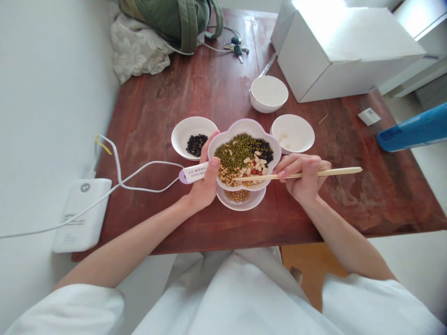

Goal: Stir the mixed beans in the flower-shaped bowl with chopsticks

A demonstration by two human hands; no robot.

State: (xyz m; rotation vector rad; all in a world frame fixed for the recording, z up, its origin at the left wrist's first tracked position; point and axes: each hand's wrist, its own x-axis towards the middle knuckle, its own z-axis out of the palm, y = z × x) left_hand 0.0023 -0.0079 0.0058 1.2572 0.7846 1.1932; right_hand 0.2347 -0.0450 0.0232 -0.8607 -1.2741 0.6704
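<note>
The flower-shaped white plastic dish with a lilac rim [245, 123] is held above the near edge of the worktop [349, 200], partly covering a round white bowl of yellow beans [240, 204]. Its labelled handle points left, slightly toward the person. The work looks partway: green, black and yellow beans, peanuts and red pieces remain in the dish, while a white bowl at left [179, 135] holds black beans and a white bowl at right [298, 130] a few pale pieces. The left hand's [206, 186] fingers grip the dish by handle and rim. The right hand's [303, 179] fingers are closed around pale wooden chopsticks [340, 171], long axis nearly left-right, tips leftward among the beans; whether they pinch one, I cannot tell.
</note>
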